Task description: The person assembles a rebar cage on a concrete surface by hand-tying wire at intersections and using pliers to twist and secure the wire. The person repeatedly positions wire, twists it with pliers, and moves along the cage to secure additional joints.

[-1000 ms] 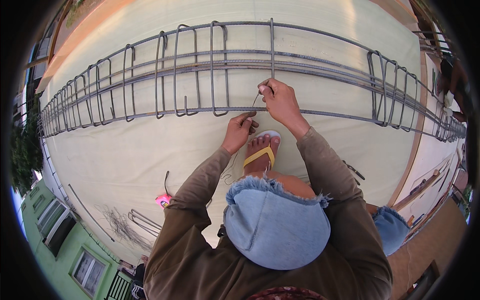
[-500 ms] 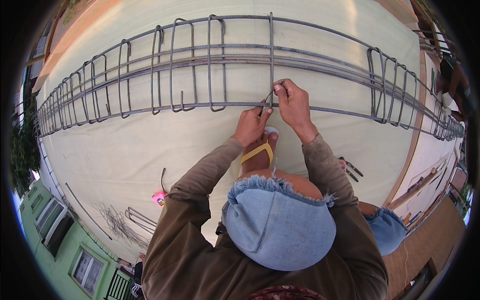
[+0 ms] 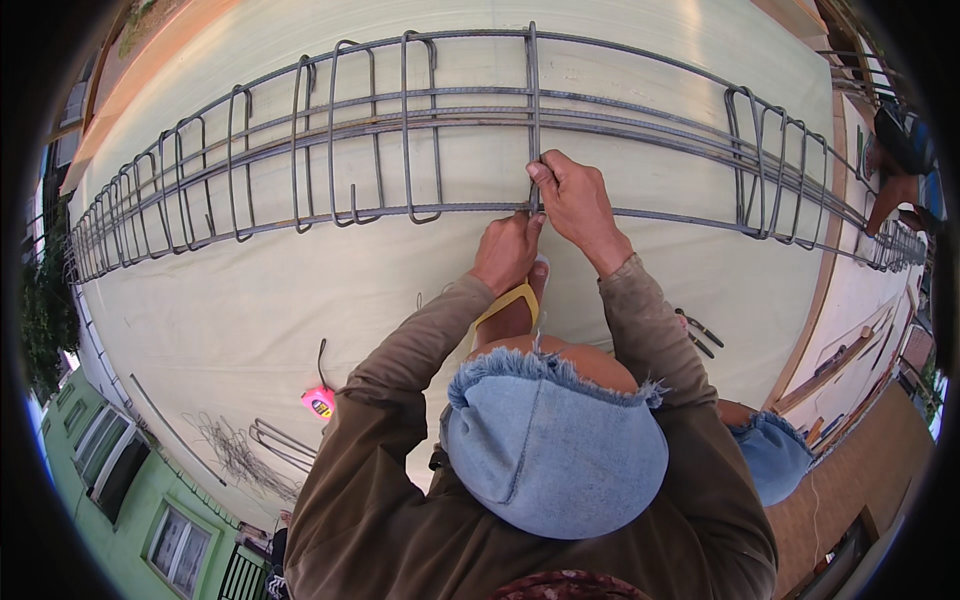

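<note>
A long rebar cage point(image 3: 455, 118) of steel bars and bent stirrups stretches across in front of me. My right hand point(image 3: 582, 208) is closed around the lower part of a single upright stirrup point(image 3: 533, 85), its thumb pressed against the steel. Just below and to the left, my left hand point(image 3: 506, 250) is closed at that stirrup's lower end, where it meets the near bar point(image 3: 670, 217). The fingers hide most of the joint. Whether a tie wire lies between them I cannot make out.
Pliers point(image 3: 700, 332) lie right of my knee. Left of my arm are a pink tape measure point(image 3: 318, 402), bent steel rods point(image 3: 283, 442) and tangled thin wire point(image 3: 235, 450). My sandalled foot point(image 3: 508, 315) stands below the cage. Another person's hand point(image 3: 892, 200) reaches the cage's far right end.
My right hand has gone from pinching something thin above the joint to gripping the stirrup. The left hand stays at the joint. The other person's hand has come onto the cage's right end.
</note>
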`<action>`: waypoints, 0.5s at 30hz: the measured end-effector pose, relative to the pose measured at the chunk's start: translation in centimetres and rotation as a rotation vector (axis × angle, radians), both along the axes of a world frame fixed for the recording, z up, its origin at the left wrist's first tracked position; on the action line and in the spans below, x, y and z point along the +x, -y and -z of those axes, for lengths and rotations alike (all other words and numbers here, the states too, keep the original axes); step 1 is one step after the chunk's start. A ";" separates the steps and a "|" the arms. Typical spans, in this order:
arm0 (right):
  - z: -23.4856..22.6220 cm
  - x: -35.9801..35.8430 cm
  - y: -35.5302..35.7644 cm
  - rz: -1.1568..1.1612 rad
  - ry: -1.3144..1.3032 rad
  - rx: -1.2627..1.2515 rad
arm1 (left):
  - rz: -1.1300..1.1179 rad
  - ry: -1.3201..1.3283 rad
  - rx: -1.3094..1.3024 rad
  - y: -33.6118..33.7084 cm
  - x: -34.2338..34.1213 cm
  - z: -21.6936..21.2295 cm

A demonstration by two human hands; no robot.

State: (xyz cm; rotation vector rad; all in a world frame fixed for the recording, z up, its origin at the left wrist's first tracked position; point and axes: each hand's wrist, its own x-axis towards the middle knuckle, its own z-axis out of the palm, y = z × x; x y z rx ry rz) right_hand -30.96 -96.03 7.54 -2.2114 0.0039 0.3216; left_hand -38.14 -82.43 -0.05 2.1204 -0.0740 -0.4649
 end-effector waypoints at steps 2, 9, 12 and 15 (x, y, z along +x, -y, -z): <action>0.1 0.0 0.0 -0.023 0.007 -0.042 | 0.010 0.013 0.017 0.0 0.0 0.3; 0.1 -1.1 -0.2 0.106 -0.033 0.118 | 0.040 0.001 0.037 0.4 0.1 0.8; 0.0 -1.2 0.1 0.124 -0.053 0.125 | -0.004 -0.002 0.009 0.8 -0.1 0.5; 0.3 -1.4 0.5 0.056 -0.035 0.071 | -0.012 0.000 0.003 0.9 -0.1 0.4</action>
